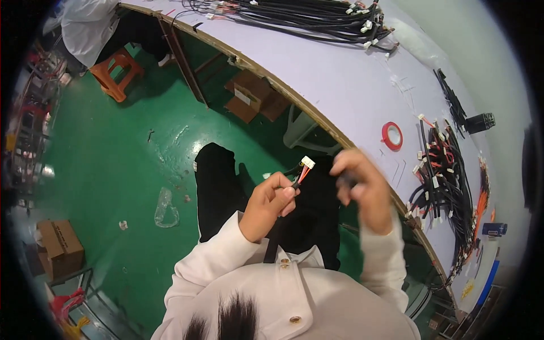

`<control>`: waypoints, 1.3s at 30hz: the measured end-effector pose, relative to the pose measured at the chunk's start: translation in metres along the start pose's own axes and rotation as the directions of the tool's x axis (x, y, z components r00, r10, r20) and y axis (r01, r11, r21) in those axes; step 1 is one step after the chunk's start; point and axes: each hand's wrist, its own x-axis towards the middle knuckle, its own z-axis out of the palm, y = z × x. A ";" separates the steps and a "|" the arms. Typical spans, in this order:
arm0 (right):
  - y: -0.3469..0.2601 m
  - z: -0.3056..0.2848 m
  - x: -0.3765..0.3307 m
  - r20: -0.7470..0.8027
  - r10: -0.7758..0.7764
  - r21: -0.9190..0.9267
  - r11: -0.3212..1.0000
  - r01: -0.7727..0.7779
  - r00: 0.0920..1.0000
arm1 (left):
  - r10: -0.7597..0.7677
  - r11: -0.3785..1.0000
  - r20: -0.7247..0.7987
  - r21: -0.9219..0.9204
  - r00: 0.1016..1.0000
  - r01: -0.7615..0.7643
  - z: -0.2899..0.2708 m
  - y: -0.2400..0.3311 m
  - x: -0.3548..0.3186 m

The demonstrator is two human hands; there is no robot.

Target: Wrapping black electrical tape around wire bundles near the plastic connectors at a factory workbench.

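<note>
Over my lap, my left hand (269,203) pinches a black cable just below its end. Red, yellow and black wires (304,174) fan out above the fingers into a white plug connector (307,163) that points up and to the right. To the right of it, apart from the connector, my right hand (367,184) is raised close to the table edge and smeared by motion. Its fingers are curled around a small dark thing (348,180), too blurred to name.
The white table (345,90) curves along the far and right sides. On it lie a red tape roll (386,136), a far bundle of black cables (323,25) and a right-hand cable pile (445,170). An orange stool (116,73) and cardboard box (59,246) stand left.
</note>
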 end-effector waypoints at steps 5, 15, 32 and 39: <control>0.060 0.029 -0.022 0.075 0.229 0.317 0.917 -0.241 0.970 | -0.006 1.000 0.018 0.002 1.000 0.006 0.004 0.000 -0.003; 0.078 0.042 -0.018 0.296 0.398 0.616 0.615 -0.492 0.868 | -0.097 0.984 0.102 0.159 0.990 0.080 0.007 0.006 -0.016; 0.068 0.032 -0.022 0.251 0.167 0.291 0.926 -0.239 0.953 | -0.202 0.964 0.102 0.196 0.974 0.179 -0.001 0.014 -0.013; 0.069 0.029 -0.022 0.304 0.166 0.368 0.888 -0.276 0.938 | -0.222 0.952 0.098 0.237 0.970 0.194 -0.001 0.019 -0.013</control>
